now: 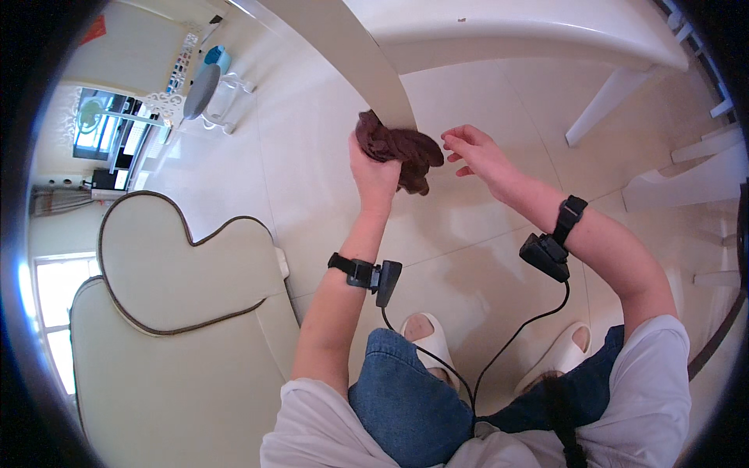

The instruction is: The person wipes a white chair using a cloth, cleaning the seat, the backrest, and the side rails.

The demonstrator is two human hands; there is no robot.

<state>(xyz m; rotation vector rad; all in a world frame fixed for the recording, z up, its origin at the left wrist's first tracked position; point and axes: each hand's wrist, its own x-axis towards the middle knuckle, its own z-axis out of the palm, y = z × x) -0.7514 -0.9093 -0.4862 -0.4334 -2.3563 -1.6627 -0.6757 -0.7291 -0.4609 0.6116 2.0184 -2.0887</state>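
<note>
My left hand (pixel 375 178) grips a crumpled dark brown cloth (pixel 404 146), which lies against the lower end of a broad white furniture leg or panel (pixel 380 88). Part of my left fingers is hidden by the cloth. Just right of the cloth, my right hand (pixel 471 152) is raised with its fingers bent and apart, holding nothing. A small gap separates its fingertips from the cloth. A black strapped device sits on each forearm, with a cable running down towards my lap.
A cream sofa (pixel 175 374) with a dark-piped cover (pixel 187 275) stands at the left. White furniture (pixel 526 35) with a tapered leg (pixel 608 105) is at the upper right. A grey-seated stool (pixel 203 92) stands at the upper left. Pale tiles cover the floor (pixel 468 251).
</note>
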